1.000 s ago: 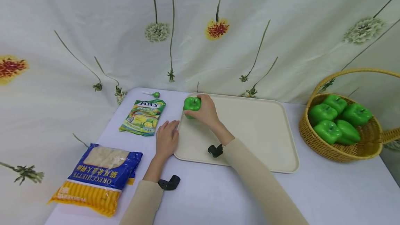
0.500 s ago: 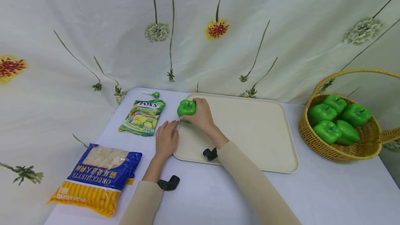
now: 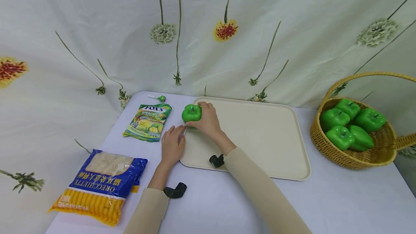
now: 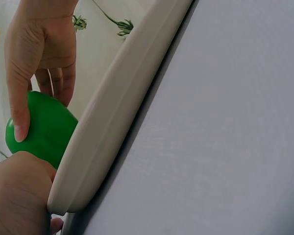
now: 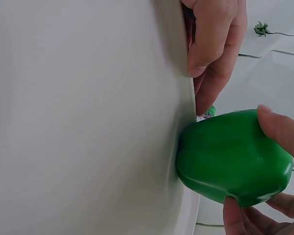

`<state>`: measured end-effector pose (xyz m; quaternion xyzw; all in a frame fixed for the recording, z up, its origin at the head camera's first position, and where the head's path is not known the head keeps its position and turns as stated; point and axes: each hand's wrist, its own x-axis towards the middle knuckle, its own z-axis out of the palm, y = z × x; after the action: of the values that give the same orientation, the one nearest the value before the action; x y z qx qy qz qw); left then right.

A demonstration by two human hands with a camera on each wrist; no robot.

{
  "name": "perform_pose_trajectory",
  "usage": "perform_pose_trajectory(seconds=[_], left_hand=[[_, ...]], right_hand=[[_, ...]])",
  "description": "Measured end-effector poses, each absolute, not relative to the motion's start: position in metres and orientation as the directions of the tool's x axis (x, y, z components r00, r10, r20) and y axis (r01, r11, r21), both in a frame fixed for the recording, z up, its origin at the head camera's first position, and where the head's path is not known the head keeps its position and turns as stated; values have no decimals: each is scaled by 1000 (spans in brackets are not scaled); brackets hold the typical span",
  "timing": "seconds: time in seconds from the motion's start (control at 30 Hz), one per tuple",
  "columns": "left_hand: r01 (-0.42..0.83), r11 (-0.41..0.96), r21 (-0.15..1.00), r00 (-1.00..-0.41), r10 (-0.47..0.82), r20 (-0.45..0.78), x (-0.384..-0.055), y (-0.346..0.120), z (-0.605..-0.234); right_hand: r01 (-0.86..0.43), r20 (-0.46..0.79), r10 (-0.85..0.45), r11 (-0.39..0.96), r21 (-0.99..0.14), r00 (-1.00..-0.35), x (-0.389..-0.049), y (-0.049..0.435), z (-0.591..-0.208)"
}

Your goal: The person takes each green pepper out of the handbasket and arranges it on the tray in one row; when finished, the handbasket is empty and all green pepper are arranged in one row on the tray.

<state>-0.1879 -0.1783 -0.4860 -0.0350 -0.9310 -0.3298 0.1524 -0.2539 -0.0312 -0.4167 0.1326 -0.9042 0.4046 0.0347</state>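
My right hand [image 3: 208, 122] grips a green bell pepper [image 3: 191, 113], thumb on one side and fingers on the other, at the far left part of the beige tray [image 3: 256, 140]. In the right wrist view the pepper's [image 5: 232, 156] bottom is right at the tray surface, close to the rim. My left hand [image 3: 173, 144] rests beside the tray's left edge, fingers extended and fingertips close to the rim. Part of that hand is hidden behind the rim in the left wrist view, where the pepper [image 4: 46, 127] shows above it.
Several green bell peppers [image 3: 339, 137] lie in a handled wicker basket [image 3: 344, 160] at the right. Left of the tray lie a green candy bag [image 3: 149, 122], a lollipop [image 3: 161, 98] and a blue and yellow orecchiette bag [image 3: 100, 185]. A patterned cloth [image 3: 279, 46] hangs behind the table.
My right hand has carried the bell pepper left and slightly toward me, to the tray's left rim. The left hand has stayed in place.
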Motion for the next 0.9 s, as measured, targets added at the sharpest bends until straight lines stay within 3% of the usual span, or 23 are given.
perform_pose_trajectory(seconds=[0.43,0.9], left_hand=[[152,792,592,-956,-33,290,-191,-180,-490],[155,779,607,-958,-31,285,-191,-179,-490]], right_hand=[[-207,93,-202,677,-706,-975,-248,-16,-407],[-287,200,-211,574,-767,-957,-220,63,-403]])
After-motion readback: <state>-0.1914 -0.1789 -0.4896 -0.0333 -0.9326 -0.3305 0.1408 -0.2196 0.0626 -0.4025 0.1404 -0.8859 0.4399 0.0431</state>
